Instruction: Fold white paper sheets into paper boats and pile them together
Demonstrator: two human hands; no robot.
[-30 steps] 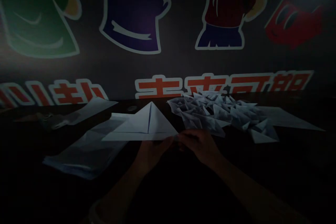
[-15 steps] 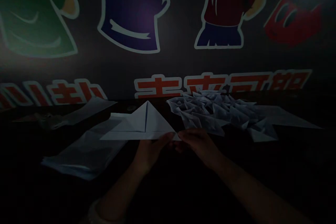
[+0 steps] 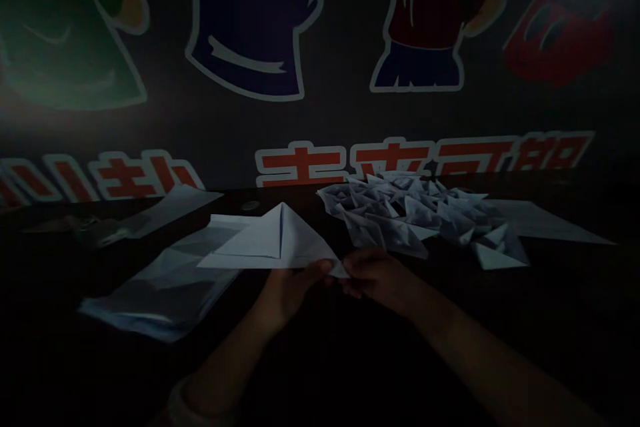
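Note:
The scene is very dim. A white sheet folded into a triangle [image 3: 277,242] with a centre crease lies on the dark table [image 3: 550,307] in front of me. My left hand [image 3: 290,287] and my right hand [image 3: 380,278] meet at its right near corner. Both pinch that corner, fingers closed on the paper.
A heap of several folded white paper pieces [image 3: 420,217] lies just right of the triangle, with a flat sheet [image 3: 545,223] beyond it. A stack of flat paper [image 3: 160,280] lies to the left. A loose sheet [image 3: 170,203] sits far left. A painted wall [image 3: 320,80] backs the table.
The triangle's peak has dropped slightly and its right corner has lifted towards me. Both hands stayed at that corner, shifting a little nearer.

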